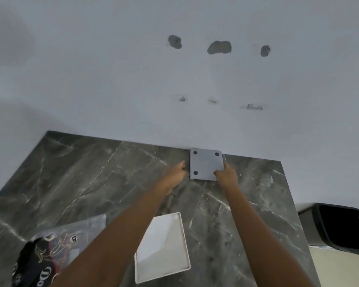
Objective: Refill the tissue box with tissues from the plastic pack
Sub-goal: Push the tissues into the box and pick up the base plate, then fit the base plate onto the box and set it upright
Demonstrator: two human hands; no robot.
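The grey square tissue box (205, 163) lies at the far edge of the dark marble table (91, 172), against the wall, its underside with dark round feet facing up. My left hand (177, 172) presses against its left side. My right hand (226, 175) grips its near right corner, thumb on top. A white rectangular tray-like box part (162, 245) lies open and empty near the table's front, between my forearms. The plastic pack (77, 230), crumpled and printed, lies at the front left, partly hidden by my left arm.
A black patterned cloth (33, 264) rests on the plastic pack at the lower left. A dark bin with a grey rim (338, 226) stands beside the table on the right. The white wall (195, 90) behind has several patched holes.
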